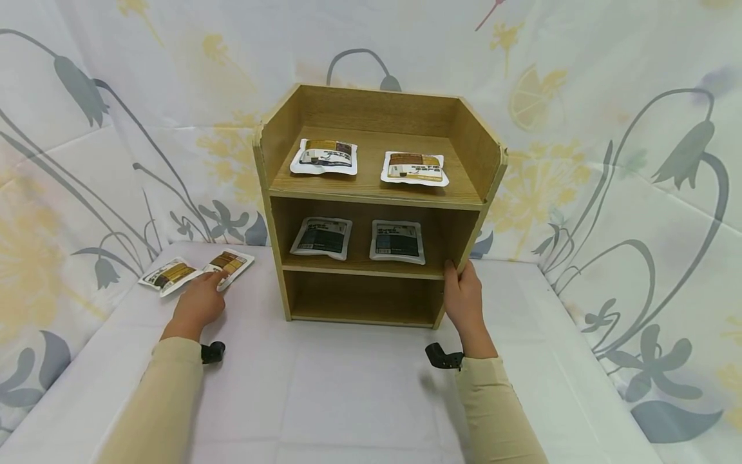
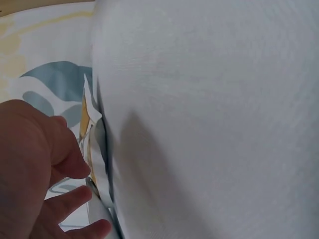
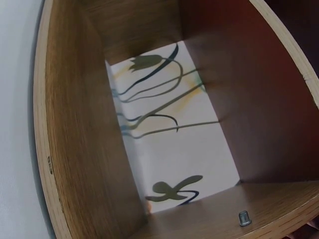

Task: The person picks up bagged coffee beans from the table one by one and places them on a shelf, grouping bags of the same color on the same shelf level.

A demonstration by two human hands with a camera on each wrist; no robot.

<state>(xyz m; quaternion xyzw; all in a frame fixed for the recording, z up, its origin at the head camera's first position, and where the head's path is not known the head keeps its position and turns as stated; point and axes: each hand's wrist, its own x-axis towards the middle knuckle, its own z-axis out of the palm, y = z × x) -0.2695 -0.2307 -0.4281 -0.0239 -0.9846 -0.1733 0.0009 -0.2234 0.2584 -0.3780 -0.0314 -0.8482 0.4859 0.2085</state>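
At the left of the table, my left hand [image 1: 201, 301] reaches over flat white sealed packets with brown-and-yellow labels. Its fingers lie at the nearer-right packet [image 1: 230, 263], and a second packet [image 1: 169, 274] lies further left. In the left wrist view the thumb and fingers are spread beside the packet edges [image 2: 94, 134], gripping nothing I can see. My right hand [image 1: 466, 303] holds the right side panel of a small wooden shelf [image 1: 371, 201], thumb on the front edge. The right wrist view looks into a shelf compartment [image 3: 79, 129]; the right fingers are mostly hidden there.
Two brown-labelled packets lie on the shelf's top level, one left [image 1: 324, 156] and one right [image 1: 414, 169]. Two dark green-labelled packets, left [image 1: 322, 237] and right [image 1: 397, 241], are on the middle level. A white cloth [image 1: 324, 399] covers the table; flowered cloth [image 1: 580, 129] hangs behind.
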